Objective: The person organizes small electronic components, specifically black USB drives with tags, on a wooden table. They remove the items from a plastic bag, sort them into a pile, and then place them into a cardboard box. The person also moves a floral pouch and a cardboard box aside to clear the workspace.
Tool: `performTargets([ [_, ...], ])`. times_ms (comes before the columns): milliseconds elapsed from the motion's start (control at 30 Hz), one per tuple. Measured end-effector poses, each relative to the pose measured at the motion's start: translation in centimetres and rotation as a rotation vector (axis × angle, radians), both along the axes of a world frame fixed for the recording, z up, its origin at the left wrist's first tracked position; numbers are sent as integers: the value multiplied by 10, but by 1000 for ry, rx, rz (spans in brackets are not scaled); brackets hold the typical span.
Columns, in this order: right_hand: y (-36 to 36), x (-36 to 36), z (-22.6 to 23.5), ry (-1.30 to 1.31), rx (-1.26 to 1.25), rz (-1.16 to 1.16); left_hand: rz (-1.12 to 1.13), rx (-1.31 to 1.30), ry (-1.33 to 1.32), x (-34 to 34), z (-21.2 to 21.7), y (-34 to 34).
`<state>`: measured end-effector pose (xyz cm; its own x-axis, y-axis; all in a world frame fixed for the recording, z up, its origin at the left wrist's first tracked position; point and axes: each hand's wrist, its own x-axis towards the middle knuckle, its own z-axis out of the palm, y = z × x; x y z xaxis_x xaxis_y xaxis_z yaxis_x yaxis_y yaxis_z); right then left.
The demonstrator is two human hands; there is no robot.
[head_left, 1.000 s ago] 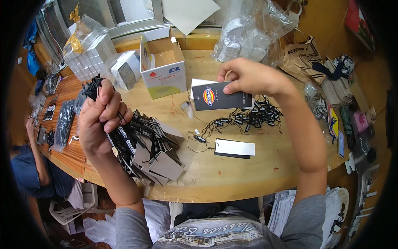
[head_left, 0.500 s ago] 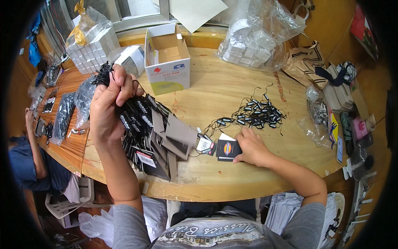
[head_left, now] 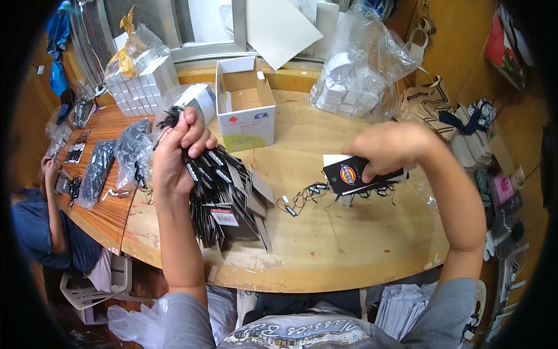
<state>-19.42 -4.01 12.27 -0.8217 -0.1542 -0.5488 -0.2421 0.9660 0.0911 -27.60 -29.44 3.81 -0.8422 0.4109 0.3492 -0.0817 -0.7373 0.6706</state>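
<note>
My left hand (head_left: 177, 154) is closed round the black strings of a thick bunch of hang tags (head_left: 229, 200). The bunch hangs below my fist, black and grey-brown cards fanned out, one with a white and red label. My right hand (head_left: 390, 148) pinches a few black hang tags (head_left: 347, 174) with a coloured emblem, a white card edge showing behind them. Those tags hover above a loose pile of black tag strings (head_left: 311, 191), hiding most of it. Several strings trail left across the table toward the bunch.
An open white carton (head_left: 247, 113) stands behind the bunch. Clear bags of small white boxes (head_left: 351, 87) lie at the back of the wooden table (head_left: 325, 250). At the left, another person's hands (head_left: 51, 170) work beside bagged black items (head_left: 99, 168). A paper bag (head_left: 427, 102) stands at right.
My right hand has lifted the black tags off the table, moving up and right over the string pile. My left hand still grips the bunch, which now sits slightly further right in view.
</note>
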Motion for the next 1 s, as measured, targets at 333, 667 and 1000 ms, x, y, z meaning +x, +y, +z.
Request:
performTargets([
  [333,-87,-63,113,598,179,71,-424,197,-353,-8,-5,11],
  [667,-128,-36,105,592,116,217,-303,248,-377,-7,-14,22],
  [1000,-73,26,46,563,-182,344,-134,289,-250,-25,-28,18],
])
